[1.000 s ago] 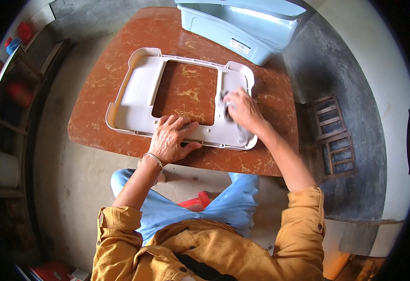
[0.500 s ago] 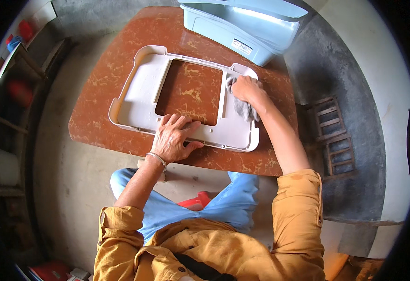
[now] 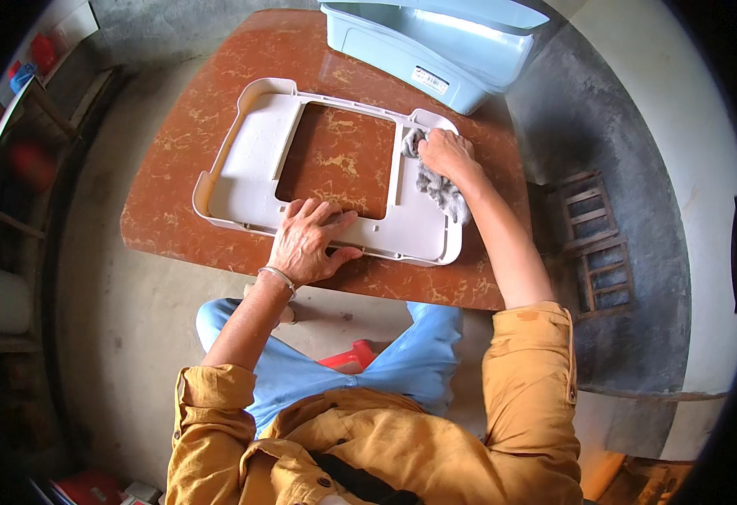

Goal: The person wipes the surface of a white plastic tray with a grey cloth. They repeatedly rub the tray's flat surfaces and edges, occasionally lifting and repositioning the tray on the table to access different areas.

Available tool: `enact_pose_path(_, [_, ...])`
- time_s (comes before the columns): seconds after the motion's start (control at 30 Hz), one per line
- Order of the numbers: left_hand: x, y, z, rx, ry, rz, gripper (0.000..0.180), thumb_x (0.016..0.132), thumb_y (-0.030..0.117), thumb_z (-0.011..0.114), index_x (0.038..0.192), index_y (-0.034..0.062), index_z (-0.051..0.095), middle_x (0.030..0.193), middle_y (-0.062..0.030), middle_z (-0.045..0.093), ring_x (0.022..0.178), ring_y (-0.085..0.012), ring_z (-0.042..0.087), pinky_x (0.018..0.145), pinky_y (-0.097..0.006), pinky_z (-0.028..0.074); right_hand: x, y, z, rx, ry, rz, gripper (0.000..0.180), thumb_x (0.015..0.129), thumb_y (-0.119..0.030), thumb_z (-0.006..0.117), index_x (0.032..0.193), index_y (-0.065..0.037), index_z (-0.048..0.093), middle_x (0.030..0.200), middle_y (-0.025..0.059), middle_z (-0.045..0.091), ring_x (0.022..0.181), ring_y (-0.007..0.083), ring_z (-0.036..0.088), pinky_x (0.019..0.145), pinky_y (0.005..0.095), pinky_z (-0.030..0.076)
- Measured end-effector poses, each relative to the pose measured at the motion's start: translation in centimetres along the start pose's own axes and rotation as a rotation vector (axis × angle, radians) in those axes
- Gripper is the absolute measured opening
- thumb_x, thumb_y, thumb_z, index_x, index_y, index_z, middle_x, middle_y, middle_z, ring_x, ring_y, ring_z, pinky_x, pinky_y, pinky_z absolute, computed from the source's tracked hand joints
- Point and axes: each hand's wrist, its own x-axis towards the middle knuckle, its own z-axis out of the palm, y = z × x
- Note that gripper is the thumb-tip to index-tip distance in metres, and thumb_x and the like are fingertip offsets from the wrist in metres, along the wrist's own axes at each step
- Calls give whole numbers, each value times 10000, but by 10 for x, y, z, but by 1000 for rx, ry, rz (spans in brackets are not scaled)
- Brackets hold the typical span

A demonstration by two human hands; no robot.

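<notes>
On the worktop (image 3: 166,189), bare left of the white plastic frame (image 3: 249,172), your left hand (image 3: 305,244) spreads its fingers over the near edge; your right hand (image 3: 447,155) clutches a grey cloth (image 3: 441,190).

Probably a home room: brown marbled table (image 3: 187,164), plain floor (image 3: 116,202), dim loaded shelves (image 3: 6,344).

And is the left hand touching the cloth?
Apart. The head view shows part of the white frame bare between the left hand and the cloth, which is bunched under the right hand.
</notes>
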Motion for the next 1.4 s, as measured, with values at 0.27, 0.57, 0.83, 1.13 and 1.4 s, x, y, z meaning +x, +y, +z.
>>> enact_pose_path(0.27, [-2,3,-1,18,-2,-20,527,744,451,736,1165,141,673,1086,-62,608,1012,-280,545,961,-438,380,-116,-37,-35,-362,-509,-460,252,743,-76,505,844,47,701,883,258,686,813,386,693,781,441,547])
enact_pose_path(0.57, [1,2,1,12,-3,6,512,754,440,736,1167,144,671,1085,-55,606,1032,-269,545,966,-433,374,-135,17,-20,-144,-267,-700,167,807,-87,548,851,-75,709,986,120,544,972,320,547,855,422,441])
enact_pose_path(0.83, [-2,-1,-1,36,-27,6,511,771,456,727,1185,162,668,1121,-50,602,1046,-265,538,972,-433,369,-148,11,-20,-277,-71,-861,107,793,-127,624,767,-118,727,948,31,562,1002,218,513,834,356,405])
enact_pose_path(1.13, [-5,-4,-3,-25,-45,6,518,757,472,731,1167,161,678,1115,-56,608,1040,-267,539,950,-425,373,-86,23,-12,-886,95,-822,46,739,-106,724,781,-94,740,1046,46,575,1060,202,503,891,348,405])
enact_pose_path(1.4, [-4,-2,-5,-54,-55,-2,522,738,452,748,1165,160,683,1111,-60,615,1045,-268,542,945,-425,367,-2,34,-4,-509,444,-548,158,864,-98,576,893,-134,727,1178,86,539,1139,269,479,857,412,422])
